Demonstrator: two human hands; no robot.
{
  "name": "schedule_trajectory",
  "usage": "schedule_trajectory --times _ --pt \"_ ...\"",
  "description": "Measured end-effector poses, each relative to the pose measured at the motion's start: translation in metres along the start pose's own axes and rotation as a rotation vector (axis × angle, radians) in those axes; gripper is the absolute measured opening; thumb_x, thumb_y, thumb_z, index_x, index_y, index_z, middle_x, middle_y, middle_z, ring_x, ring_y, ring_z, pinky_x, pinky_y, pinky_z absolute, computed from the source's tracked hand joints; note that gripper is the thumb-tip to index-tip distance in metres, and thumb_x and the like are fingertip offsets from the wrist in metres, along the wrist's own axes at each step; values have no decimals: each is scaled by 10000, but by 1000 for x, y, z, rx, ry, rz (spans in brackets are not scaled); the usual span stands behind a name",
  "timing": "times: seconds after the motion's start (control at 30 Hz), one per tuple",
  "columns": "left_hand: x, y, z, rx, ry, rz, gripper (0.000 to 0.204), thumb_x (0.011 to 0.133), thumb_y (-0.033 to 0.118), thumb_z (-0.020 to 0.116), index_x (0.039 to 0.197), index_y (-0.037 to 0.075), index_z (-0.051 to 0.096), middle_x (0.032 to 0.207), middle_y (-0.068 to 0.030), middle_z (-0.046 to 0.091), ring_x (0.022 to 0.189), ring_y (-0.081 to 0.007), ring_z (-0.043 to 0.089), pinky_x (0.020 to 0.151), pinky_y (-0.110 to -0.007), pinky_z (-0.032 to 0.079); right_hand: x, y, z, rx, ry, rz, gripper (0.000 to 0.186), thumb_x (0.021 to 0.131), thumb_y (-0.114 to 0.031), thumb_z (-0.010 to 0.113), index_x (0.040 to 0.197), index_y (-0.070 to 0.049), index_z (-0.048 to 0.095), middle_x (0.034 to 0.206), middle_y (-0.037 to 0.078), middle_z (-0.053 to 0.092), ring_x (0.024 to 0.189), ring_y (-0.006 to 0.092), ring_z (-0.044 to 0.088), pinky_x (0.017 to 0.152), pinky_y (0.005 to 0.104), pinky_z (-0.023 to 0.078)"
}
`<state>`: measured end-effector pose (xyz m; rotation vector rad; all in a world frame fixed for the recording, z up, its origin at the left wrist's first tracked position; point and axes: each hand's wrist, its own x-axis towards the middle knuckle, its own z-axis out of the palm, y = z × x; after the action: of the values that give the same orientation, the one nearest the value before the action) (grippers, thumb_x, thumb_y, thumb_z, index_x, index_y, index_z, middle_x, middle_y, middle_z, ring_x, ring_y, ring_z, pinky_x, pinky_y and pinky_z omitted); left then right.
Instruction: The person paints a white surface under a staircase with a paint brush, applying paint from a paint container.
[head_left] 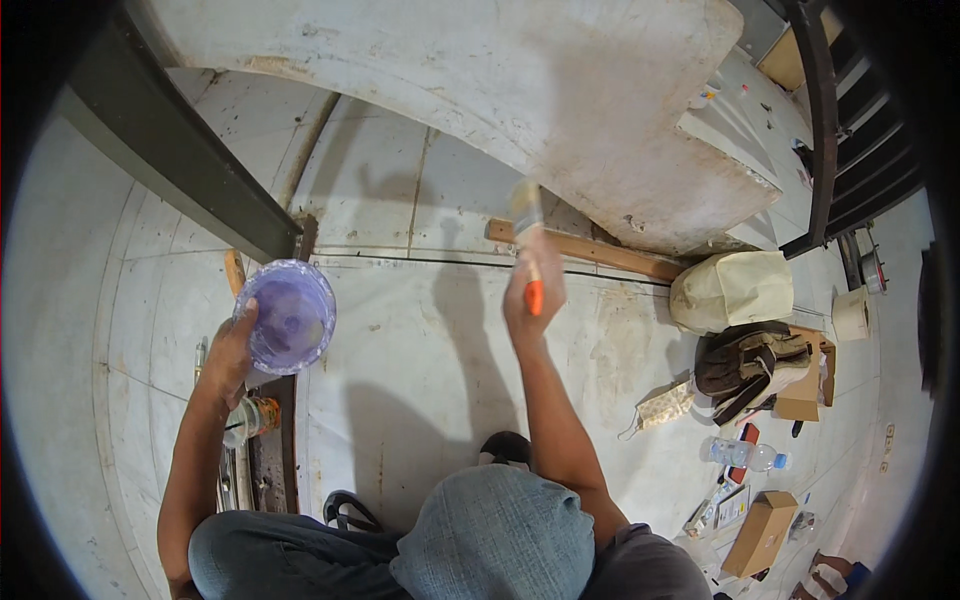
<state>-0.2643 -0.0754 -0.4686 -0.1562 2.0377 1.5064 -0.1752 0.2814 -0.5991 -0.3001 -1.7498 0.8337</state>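
Observation:
A purple plastic bowl (290, 318), its rim spotted with white, is held by my left hand (232, 352); the thumb hooks over the edge and the fingers go beneath. Some cloudy liquid seems to lie at its bottom. My right hand (535, 290) is closed round a paintbrush (526, 200) with an orange-tipped handle (534, 297). The bristles point away from me, blurred by motion, close to the lower edge of a large stained white panel (480, 90). Whether they touch the panel I cannot tell.
A dark metal post (190, 140) slants at the left, above a jar (252, 420). A wooden strip (600, 248) lies under the panel. At the right are a cream bag (735, 290), a brown backpack (745, 365), a water bottle (745, 455), cardboard boxes (760, 535) and a dark railing (825, 130).

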Motion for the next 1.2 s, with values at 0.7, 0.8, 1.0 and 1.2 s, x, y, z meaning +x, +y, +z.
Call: schedule_trajectory --times 0.7,0.8,1.0,1.2 --pt "10 -1 3 -69 -63 86 741 948 518 496 1307 -129 440 1220 -213 585 1097 -257 608 965 -355 471 188 -2 -90 -295 -537 -648 398 709 48 707 1099 -15 666 1071 139 656 936 304 627 779 383 532" --pt "12 -3 -1 -62 -32 94 750 945 520 498 1323 -124 428 1229 -211 581 1092 -259 610 968 -353 469 214 -27 -111 -436 -421 -738 395 723 60 698 1111 -5 662 1088 155 654 933 296 636 771 368 538" --pt "10 -3 1 -68 -16 67 716 964 504 483 1336 -104 421 1233 -199 577 1128 -263 587 987 -368 447 198 -21 -83 -274 172 -563 299 825 67 633 1120 23 644 1044 176 669 939 274 662 831 354 529" --pt "11 -1 0 -31 -34 89 718 962 506 484 1317 -116 445 1241 -202 568 1176 -258 541 1041 -361 375 111 -1 -4 -59 160 -197 266 828 36 599 1090 37 641 1010 196 674 832 273 676 773 350 539"
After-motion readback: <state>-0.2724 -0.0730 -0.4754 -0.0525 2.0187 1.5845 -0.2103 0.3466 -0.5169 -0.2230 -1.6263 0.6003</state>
